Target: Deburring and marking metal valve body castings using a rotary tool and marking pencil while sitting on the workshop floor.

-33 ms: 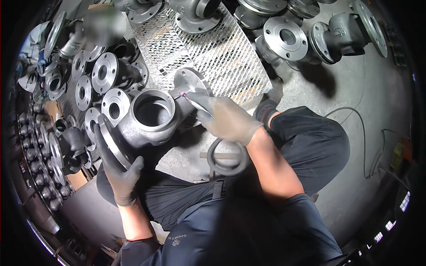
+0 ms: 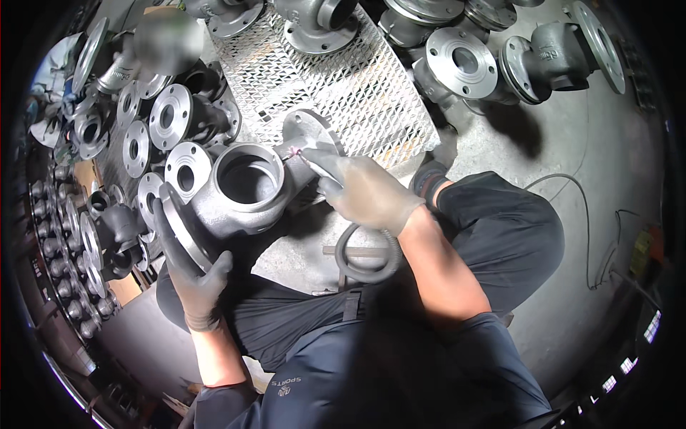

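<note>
Little visibly shifts since the earlier frame: our left hand (image 2: 194,287) grasps the near flange (image 2: 184,230) of a grey valve body (image 2: 240,216) left of centre; our right hand (image 2: 368,189) pinches a slim pink-tipped tool (image 2: 295,152) (barely discernible). Firm bracing, light contact should serve us.

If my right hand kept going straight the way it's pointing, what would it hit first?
Your right hand would probably meet the grey valve body first, at the neck near its far flange, though depth is unclear.
</note>
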`<state>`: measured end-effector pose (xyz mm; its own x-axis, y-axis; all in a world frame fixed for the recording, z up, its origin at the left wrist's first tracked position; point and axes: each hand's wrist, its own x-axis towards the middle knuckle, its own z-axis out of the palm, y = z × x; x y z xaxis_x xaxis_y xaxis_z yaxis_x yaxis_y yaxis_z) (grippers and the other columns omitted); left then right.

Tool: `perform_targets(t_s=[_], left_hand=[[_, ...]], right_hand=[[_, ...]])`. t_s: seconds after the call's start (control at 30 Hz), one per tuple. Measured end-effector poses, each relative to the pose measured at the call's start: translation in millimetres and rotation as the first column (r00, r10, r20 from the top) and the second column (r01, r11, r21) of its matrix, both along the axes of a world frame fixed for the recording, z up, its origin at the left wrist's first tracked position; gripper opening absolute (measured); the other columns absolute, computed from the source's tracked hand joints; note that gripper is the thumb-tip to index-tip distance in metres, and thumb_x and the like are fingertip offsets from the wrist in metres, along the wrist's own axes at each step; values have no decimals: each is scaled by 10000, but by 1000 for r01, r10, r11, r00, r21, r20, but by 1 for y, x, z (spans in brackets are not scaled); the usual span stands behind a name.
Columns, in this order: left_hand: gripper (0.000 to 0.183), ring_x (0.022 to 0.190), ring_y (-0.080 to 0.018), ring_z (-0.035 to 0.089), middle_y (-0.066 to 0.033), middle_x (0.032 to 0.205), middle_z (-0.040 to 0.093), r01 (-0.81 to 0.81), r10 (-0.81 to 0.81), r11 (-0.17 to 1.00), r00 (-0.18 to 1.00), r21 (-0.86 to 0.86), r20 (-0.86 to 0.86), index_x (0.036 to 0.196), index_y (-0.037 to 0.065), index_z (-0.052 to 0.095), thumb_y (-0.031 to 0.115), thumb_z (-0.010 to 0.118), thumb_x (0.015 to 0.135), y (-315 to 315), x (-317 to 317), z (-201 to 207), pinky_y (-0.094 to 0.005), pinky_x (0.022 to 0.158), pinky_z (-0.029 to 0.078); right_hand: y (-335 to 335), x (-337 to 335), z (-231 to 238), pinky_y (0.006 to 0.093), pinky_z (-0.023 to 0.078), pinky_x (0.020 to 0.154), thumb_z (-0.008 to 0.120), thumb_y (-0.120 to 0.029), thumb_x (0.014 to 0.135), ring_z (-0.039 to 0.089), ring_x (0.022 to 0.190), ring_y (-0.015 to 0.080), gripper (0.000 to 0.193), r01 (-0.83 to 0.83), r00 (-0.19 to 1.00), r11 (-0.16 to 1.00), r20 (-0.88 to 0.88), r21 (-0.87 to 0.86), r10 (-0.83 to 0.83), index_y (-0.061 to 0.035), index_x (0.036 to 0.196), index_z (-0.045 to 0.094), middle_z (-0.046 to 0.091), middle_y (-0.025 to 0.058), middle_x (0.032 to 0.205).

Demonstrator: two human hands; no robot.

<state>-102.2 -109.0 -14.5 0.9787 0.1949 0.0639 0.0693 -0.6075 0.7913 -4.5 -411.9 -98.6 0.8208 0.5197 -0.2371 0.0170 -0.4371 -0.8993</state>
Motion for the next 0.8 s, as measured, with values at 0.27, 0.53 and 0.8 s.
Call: perform_targets(t_s=[0.27, 0.53, 0.8], left_hand=[[1323, 1644, -365, 388, -264, 1788, 367, 107, -107, 992, 994, 66, -9, 1784, -37, 193, 339, 905, 734, -7, 8, 11, -467, 1326, 328], [1544, 1627, -322, 407, -240, 1824, 298, 213, -212, 977, 977, 11, -27, 1801, -19, 35, 457, 1019, 711, -11, 8, 11, -465, 1310, 359], [1482, 1524, -459, 561, -357, 1744, 388, 338, -346, 886, 938, 316, -34, 1788, -40, 47, 407, 987, 733, -21, 13, 16, -493, 1215, 482]], right_hand=[[-16, -13, 10, 432, 501, 1186, 674, -135, 1070, 612, 1462, 446, 524, 76, 997, 989, -38, 127, -72, -25, 1578, 608, 648, 321, 1523], [-44, -19, -19, 268, 463, 540, 678, -104, 1040, 561, 598, 55, 627, 531, 847, 836, -66, 135, -527, 34, 1633, 529, 635, 1, 751], [-42, -24, -45, 250, 456, 559, 706, -110, 1054, 563, 646, 45, 626, 507, 861, 853, -40, 121, -507, 49, 1630, 521, 697, 16, 915]])
